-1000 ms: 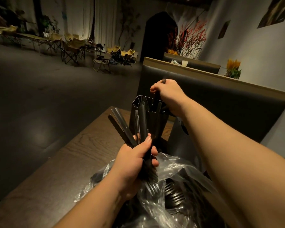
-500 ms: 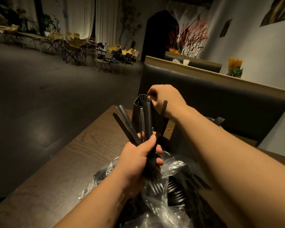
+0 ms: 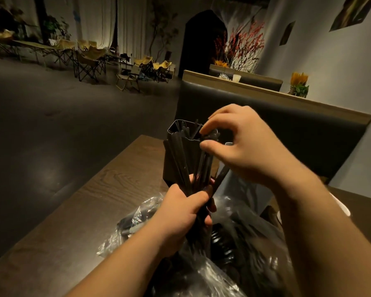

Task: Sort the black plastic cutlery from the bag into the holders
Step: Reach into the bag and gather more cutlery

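- Where the bag (image 3: 201,273) slumps on the bench (image 3: 90,202), the left hand (image 3: 184,211) is curled tight round a bundle of cutlery (image 3: 191,166), held upright.
- The holder (image 3: 174,155) stands just behind, with pieces inside.
- The right hand (image 3: 244,146) pinches one piece's top between thumb and fingers.

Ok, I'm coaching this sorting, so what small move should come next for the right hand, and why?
Probably lift one piece clear and drop it into the tall black holder. The right hand pinches the top of the bundle of black plastic cutlery that the left hand grips above the clear plastic bag, right beside the holder's open rim.
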A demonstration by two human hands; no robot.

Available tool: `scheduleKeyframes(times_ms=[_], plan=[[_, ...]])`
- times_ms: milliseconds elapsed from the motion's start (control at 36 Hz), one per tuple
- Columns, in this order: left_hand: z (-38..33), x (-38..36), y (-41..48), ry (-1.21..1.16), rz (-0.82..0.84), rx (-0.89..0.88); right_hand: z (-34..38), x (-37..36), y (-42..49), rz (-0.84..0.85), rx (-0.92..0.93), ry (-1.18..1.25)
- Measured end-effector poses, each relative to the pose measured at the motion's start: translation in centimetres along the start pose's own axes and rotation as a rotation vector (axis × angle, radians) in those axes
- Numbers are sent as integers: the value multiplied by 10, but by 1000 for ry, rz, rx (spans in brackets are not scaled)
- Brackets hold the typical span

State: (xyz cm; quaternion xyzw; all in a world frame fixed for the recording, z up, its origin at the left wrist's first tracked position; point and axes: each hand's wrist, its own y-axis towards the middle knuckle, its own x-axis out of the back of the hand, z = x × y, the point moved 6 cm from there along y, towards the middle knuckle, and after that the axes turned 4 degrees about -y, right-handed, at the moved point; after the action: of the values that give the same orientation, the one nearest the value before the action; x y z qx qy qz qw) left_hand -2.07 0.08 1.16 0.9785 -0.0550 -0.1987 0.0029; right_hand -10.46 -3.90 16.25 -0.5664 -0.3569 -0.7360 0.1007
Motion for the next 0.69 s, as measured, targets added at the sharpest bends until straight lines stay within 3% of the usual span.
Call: scheduleKeyframes(times_ms=[139, 278, 694], plan=[[5, -7, -2, 22, 27, 18, -12, -11, -11, 57, -62, -98], [5, -8, -1, 6, 57, 9, -25, -12, -20, -95, -106, 54], [11, -11, 0, 49, 99, 24, -18, -18, -32, -33, -110, -342]])
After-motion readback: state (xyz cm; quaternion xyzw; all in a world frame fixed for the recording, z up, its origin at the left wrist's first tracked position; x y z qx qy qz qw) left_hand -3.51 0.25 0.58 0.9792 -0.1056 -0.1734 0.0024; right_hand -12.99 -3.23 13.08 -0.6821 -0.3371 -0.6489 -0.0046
